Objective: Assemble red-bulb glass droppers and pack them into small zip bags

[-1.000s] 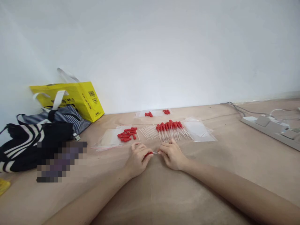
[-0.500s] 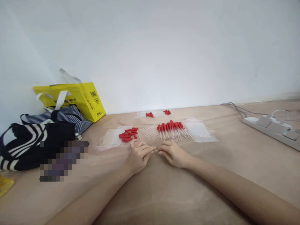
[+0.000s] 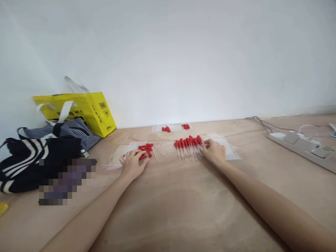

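Here, the person's left hand (image 3: 133,165) reaches over a loose pile of slim red rubbery bulbs (image 3: 149,145), its fingers part bent and slightly spread; whether it has hold of one is hidden beneath them. The right hand (image 3: 214,150) is at the right end of a row of clear, thin-stemmed droppers with red bulb tops (image 3: 187,141), thumb and forefinger close together by the last stem, though I cannot tell if they grip it. For good handling here, a light fingertip pinch on a single bulb should leave its neighbours undisturbed, and the right fingers would do well to keep low and in line with the row, since a sideways brush could skew the stems. Between pile and row lie thin, clear bare tubes (image 3: 167,149), fanned side by side. Flat clear plastic bags lie at either side, one at the left (image 3: 115,156), one at the right (image 3: 232,152). Farther back, a clear sheet (image 3: 156,129) bears small red pieces; a white power strip (image 3: 296,147) sits off to the right.
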The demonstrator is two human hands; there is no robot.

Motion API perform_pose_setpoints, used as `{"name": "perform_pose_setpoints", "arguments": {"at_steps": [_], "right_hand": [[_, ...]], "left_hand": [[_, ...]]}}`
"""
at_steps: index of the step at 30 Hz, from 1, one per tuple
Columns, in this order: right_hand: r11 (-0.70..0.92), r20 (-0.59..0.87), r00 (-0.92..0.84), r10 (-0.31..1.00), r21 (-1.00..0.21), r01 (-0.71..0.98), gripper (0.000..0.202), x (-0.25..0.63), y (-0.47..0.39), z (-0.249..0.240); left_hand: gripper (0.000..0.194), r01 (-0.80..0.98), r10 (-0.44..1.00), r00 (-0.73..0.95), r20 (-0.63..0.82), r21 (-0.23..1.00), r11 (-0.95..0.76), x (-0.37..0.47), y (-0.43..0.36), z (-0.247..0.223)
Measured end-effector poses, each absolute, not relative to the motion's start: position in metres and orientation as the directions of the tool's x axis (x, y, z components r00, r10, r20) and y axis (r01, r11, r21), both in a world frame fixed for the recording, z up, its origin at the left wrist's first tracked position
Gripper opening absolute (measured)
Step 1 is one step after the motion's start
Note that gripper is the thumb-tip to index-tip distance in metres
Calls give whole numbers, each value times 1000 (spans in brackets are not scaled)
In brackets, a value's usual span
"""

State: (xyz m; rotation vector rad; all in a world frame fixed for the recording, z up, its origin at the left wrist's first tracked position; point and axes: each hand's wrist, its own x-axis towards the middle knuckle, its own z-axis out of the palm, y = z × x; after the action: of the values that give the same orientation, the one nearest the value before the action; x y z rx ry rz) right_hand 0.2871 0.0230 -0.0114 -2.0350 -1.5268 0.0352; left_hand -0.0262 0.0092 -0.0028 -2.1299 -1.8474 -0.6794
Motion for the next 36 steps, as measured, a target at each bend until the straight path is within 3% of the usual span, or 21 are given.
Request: {"name": "perform_pose_setpoints", "arguments": {"at_steps": [4, 8, 11, 14, 19, 24, 29, 36], "right_hand": [[-202, 265, 339, 903, -435, 878, 24, 287, 24, -16], [-158, 352, 308, 884, -396, 905, 25, 282, 22, -14], [-13, 446, 191, 875, -373, 928, 20, 265, 15, -11], [229, 494, -49, 868, -311, 922, 18, 232, 6, -12], [396, 428, -257, 866, -273, 877, 22, 164, -2, -13], [305, 327, -208, 922, -281, 910, 32, 120, 6, -7], [210, 265, -135, 955, -279, 937, 30, 109, 14, -5], [231, 262, -166, 951, -242, 942, 26, 151, -10, -8]], "left_hand": [[20, 968, 867, 160, 472, 96, -230, -24, 9, -4], [18, 969, 852, 171, 496, 72, -236, -24, 11, -6], [17, 986, 849, 80, 522, 83, -144, -28, 14, -5], [16, 991, 850, 47, 525, 84, -107, -35, 18, -4], [15, 990, 850, 70, 522, 71, -125, -40, 19, -4], [16, 993, 868, 64, 492, 54, -103, -38, 17, -2], [15, 992, 893, 66, 446, 67, -107, -38, 16, -1], [11, 971, 877, 110, 467, 137, -195, -34, 13, -2]]}}
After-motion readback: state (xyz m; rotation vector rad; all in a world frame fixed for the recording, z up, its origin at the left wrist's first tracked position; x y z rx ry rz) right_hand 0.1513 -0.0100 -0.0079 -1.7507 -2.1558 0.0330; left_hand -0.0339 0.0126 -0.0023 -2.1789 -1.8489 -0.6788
